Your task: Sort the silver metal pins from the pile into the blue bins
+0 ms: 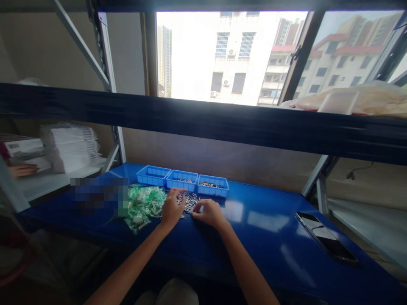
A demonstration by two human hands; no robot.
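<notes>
because the small metal pieces lie every which way, just in front of the blue bins at the back edge of the desk, it seems best to go slow — slide one loose, then pinch its middle. the left hand is at the heap's left side, the right hand at its front right. both have bent fingers, but i can't tell if either one pinches a piece. the hands hide some of the heap, and what sits in the bins is too tiny to make out. green bags lie toward the left edge — a blocky blur hides what is beside them. a phone lies by the right edge.
</notes>
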